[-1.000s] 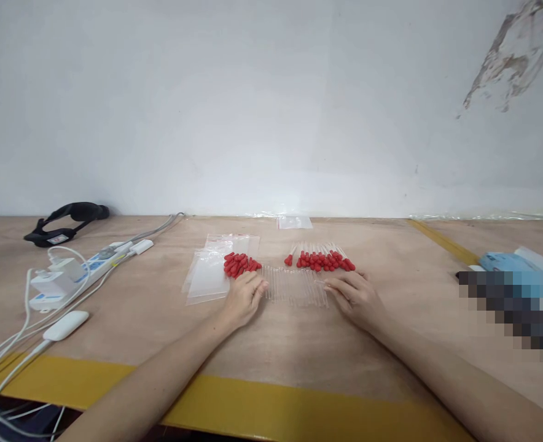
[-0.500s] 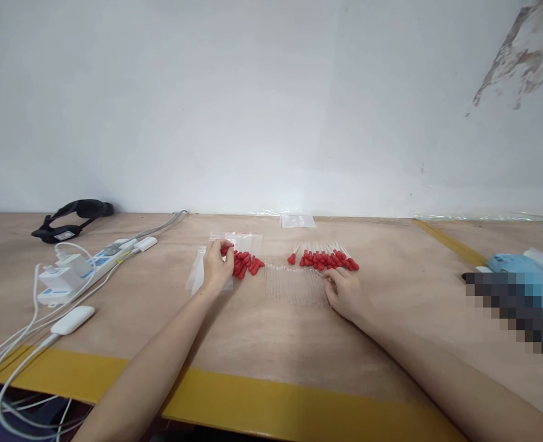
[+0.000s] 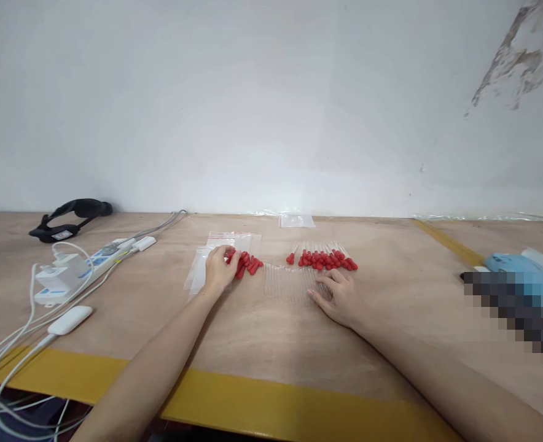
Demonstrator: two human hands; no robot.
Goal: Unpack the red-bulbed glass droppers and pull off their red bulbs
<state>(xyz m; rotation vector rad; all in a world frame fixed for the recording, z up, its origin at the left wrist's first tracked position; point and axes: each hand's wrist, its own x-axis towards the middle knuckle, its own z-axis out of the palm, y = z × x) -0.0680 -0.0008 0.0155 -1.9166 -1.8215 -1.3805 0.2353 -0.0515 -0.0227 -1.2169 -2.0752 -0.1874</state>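
My left hand [image 3: 220,269] rests at a small heap of loose red rubber bulbs [image 3: 248,264], fingers curled over the heap's left end; whether a bulb is pinched I cannot tell. Under and beside it lie clear plastic bags [image 3: 198,274]. A row of clear glass tubes [image 3: 286,282] lies in the middle of the table. My right hand [image 3: 337,296] lies flat with its fingertips on the right end of that row. Behind it sits a row of assembled droppers with red bulbs [image 3: 327,259].
A white power strip with plugs [image 3: 71,268], white cables and a small white adapter [image 3: 69,320] lie at the left. A black strap [image 3: 71,217] is at the back left. Another clear bag [image 3: 296,220] lies by the wall. Blue items [image 3: 515,264] sit at right. Yellow tape [image 3: 262,402] edges the table.
My left hand left the glass tubes and went left to the heap of red bulbs. My right hand slid a little to the left along the tubes.
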